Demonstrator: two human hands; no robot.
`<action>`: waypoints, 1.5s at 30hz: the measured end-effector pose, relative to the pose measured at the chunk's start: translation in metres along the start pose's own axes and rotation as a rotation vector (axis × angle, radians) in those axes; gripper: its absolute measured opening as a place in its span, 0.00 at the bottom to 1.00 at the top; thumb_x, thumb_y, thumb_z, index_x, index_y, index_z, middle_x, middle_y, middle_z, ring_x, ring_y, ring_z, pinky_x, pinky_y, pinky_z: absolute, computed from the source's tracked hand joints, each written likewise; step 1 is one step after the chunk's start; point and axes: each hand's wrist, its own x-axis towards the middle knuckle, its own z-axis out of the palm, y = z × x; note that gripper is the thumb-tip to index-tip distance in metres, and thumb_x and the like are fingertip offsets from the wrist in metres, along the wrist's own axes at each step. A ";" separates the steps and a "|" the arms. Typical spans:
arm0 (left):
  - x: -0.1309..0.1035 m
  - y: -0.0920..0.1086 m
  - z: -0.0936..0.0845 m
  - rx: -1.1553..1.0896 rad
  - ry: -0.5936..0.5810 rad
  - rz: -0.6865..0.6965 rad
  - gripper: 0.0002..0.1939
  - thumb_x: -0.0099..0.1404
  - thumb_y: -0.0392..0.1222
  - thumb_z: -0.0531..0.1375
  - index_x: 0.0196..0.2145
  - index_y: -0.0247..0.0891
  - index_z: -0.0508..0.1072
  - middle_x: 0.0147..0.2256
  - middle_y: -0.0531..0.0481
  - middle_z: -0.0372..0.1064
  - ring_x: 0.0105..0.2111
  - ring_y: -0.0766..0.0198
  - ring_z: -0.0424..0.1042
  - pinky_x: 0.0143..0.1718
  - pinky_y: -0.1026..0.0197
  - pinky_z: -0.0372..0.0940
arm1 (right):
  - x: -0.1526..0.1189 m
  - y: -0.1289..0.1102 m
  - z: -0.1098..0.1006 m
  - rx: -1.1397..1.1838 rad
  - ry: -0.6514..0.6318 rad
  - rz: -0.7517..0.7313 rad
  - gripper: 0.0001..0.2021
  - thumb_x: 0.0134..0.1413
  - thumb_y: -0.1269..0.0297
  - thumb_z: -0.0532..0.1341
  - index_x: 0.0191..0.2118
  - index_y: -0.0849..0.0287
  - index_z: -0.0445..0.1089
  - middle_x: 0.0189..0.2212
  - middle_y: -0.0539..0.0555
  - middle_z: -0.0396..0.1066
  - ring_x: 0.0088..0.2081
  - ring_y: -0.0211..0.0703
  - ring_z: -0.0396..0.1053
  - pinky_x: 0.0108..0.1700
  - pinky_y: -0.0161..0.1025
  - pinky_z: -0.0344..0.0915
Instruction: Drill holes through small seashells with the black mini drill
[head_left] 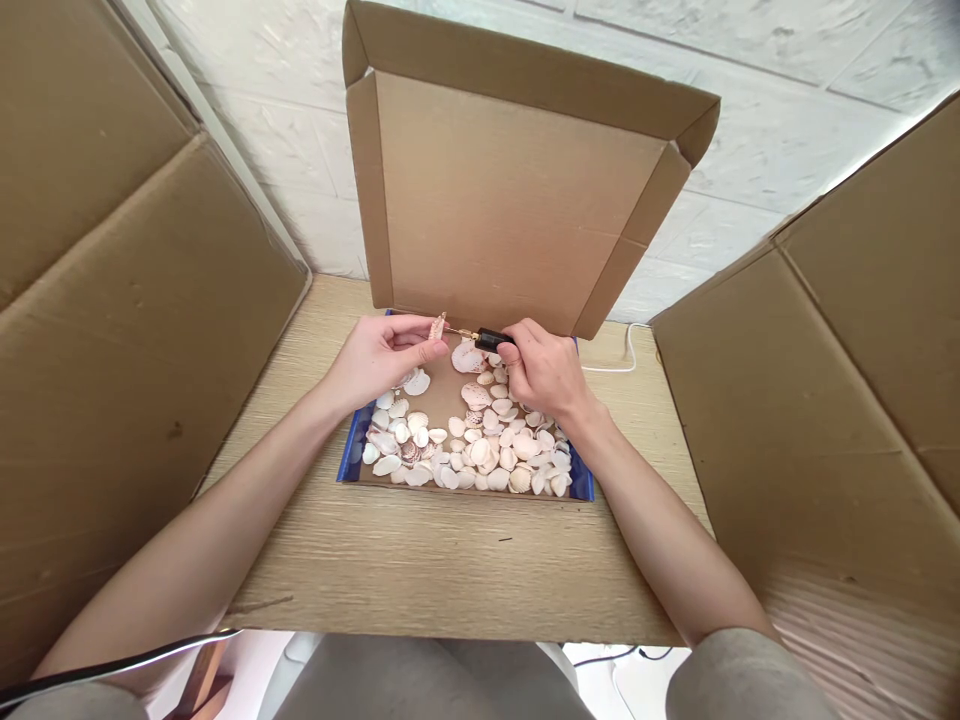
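My left hand (382,358) pinches a small pinkish spiral shell (437,328) between thumb and fingers, above the back left of a shallow box. In my right hand (546,368) is a black-handled tool (491,340) with a thin metal shaft pointing left, its tip at or very near the shell. Beneath both hands lies the open cardboard box (442,390) with blue side edges, holding many white, cream and pinkish seashells (487,452). Larger speckled shells (469,357) lie under the tool.
The brown box lid (510,190) stands upright behind the shells. Cardboard panels (142,330) rise at left and right (817,400) of the wooden table (420,570). A white cable (630,350) lies at the back right. A white brick-pattern wall (757,130) is behind.
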 end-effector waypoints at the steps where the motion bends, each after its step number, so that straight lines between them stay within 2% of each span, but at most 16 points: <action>1: 0.000 0.000 0.000 0.002 -0.002 0.001 0.20 0.57 0.51 0.69 0.44 0.38 0.81 0.39 0.45 0.80 0.28 0.67 0.70 0.21 0.68 0.54 | -0.001 0.000 0.000 0.001 -0.010 0.006 0.19 0.70 0.56 0.43 0.39 0.58 0.67 0.32 0.54 0.71 0.31 0.43 0.66 0.29 0.40 0.53; 3: 0.000 0.000 0.000 0.007 0.000 -0.002 0.20 0.57 0.51 0.69 0.44 0.38 0.81 0.39 0.45 0.80 0.29 0.65 0.72 0.21 0.68 0.54 | 0.000 0.000 0.000 -0.001 0.013 -0.003 0.18 0.70 0.56 0.44 0.40 0.59 0.67 0.33 0.54 0.71 0.32 0.43 0.67 0.30 0.40 0.55; 6: 0.000 0.001 -0.001 0.014 0.010 -0.009 0.21 0.56 0.52 0.69 0.45 0.38 0.81 0.38 0.45 0.79 0.30 0.63 0.73 0.20 0.68 0.55 | 0.003 0.001 -0.002 -0.010 0.085 -0.044 0.16 0.69 0.54 0.49 0.44 0.60 0.66 0.36 0.57 0.72 0.36 0.46 0.68 0.37 0.41 0.60; 10: -0.001 0.001 -0.001 0.024 0.014 -0.003 0.22 0.56 0.52 0.69 0.46 0.39 0.81 0.35 0.47 0.79 0.25 0.66 0.70 0.19 0.67 0.52 | 0.005 0.002 -0.002 -0.031 0.152 -0.038 0.14 0.68 0.54 0.51 0.45 0.58 0.66 0.40 0.58 0.73 0.39 0.49 0.68 0.41 0.45 0.61; 16: -0.001 0.001 0.000 0.038 0.023 0.023 0.22 0.56 0.53 0.68 0.45 0.38 0.81 0.36 0.46 0.79 0.29 0.62 0.72 0.22 0.65 0.58 | 0.000 0.002 0.002 0.047 0.050 -0.033 0.16 0.70 0.56 0.47 0.42 0.58 0.67 0.33 0.55 0.73 0.32 0.43 0.68 0.34 0.40 0.57; 19: 0.000 -0.001 -0.002 0.025 0.023 -0.003 0.23 0.55 0.53 0.69 0.46 0.39 0.81 0.34 0.47 0.79 0.27 0.63 0.71 0.21 0.65 0.56 | 0.003 0.002 -0.001 0.023 0.135 -0.053 0.14 0.68 0.54 0.52 0.45 0.58 0.67 0.38 0.57 0.73 0.37 0.47 0.68 0.39 0.43 0.60; 22: 0.000 -0.002 -0.002 0.030 0.018 -0.030 0.23 0.55 0.53 0.69 0.47 0.41 0.81 0.30 0.50 0.77 0.22 0.68 0.66 0.19 0.66 0.50 | 0.005 0.003 -0.002 -0.001 0.238 -0.046 0.11 0.66 0.56 0.54 0.45 0.57 0.67 0.41 0.58 0.73 0.40 0.49 0.68 0.42 0.46 0.61; 24: 0.000 -0.001 -0.002 0.032 0.016 -0.027 0.23 0.55 0.53 0.69 0.46 0.41 0.81 0.29 0.50 0.77 0.21 0.69 0.63 0.19 0.66 0.48 | 0.004 0.003 -0.001 0.021 0.220 -0.045 0.12 0.67 0.56 0.53 0.43 0.58 0.68 0.38 0.57 0.73 0.38 0.47 0.68 0.40 0.44 0.60; 27: -0.001 0.001 -0.001 0.038 0.008 -0.015 0.20 0.56 0.53 0.69 0.44 0.41 0.82 0.28 0.51 0.76 0.19 0.72 0.59 0.18 0.66 0.47 | 0.001 0.002 0.001 0.067 0.092 -0.051 0.15 0.69 0.56 0.49 0.40 0.59 0.69 0.31 0.54 0.73 0.31 0.43 0.68 0.33 0.41 0.58; 30: -0.001 0.002 0.000 0.049 0.013 -0.033 0.20 0.55 0.53 0.68 0.43 0.41 0.82 0.27 0.52 0.75 0.18 0.73 0.56 0.18 0.66 0.47 | 0.000 0.001 0.001 0.029 0.082 -0.078 0.15 0.69 0.56 0.50 0.42 0.60 0.69 0.32 0.54 0.74 0.32 0.43 0.69 0.35 0.41 0.59; 32: -0.001 0.001 0.000 0.040 0.025 -0.042 0.21 0.55 0.53 0.69 0.44 0.41 0.82 0.30 0.51 0.77 0.20 0.70 0.62 0.19 0.66 0.50 | 0.002 0.001 -0.001 0.006 0.116 -0.107 0.14 0.68 0.56 0.52 0.45 0.61 0.68 0.36 0.56 0.75 0.35 0.45 0.68 0.38 0.43 0.60; 35: 0.000 0.000 -0.001 0.002 0.027 -0.031 0.22 0.55 0.52 0.70 0.45 0.41 0.81 0.38 0.47 0.80 0.31 0.62 0.74 0.25 0.65 0.61 | 0.005 0.002 -0.002 -0.011 0.162 -0.130 0.13 0.68 0.57 0.53 0.47 0.60 0.67 0.39 0.57 0.74 0.38 0.46 0.68 0.40 0.44 0.61; 39: 0.000 0.000 -0.001 -0.015 0.027 -0.033 0.22 0.55 0.51 0.70 0.46 0.40 0.81 0.42 0.45 0.80 0.40 0.56 0.77 0.36 0.61 0.68 | 0.006 0.002 -0.001 -0.012 0.220 -0.118 0.14 0.66 0.58 0.55 0.51 0.60 0.66 0.42 0.59 0.73 0.41 0.47 0.67 0.42 0.45 0.63; 45: 0.000 0.000 -0.001 -0.045 0.017 -0.029 0.24 0.54 0.50 0.71 0.47 0.37 0.80 0.45 0.43 0.79 0.44 0.54 0.77 0.42 0.59 0.70 | 0.003 0.001 -0.001 0.103 0.046 -0.049 0.16 0.68 0.54 0.51 0.48 0.59 0.68 0.39 0.58 0.71 0.40 0.47 0.68 0.41 0.43 0.66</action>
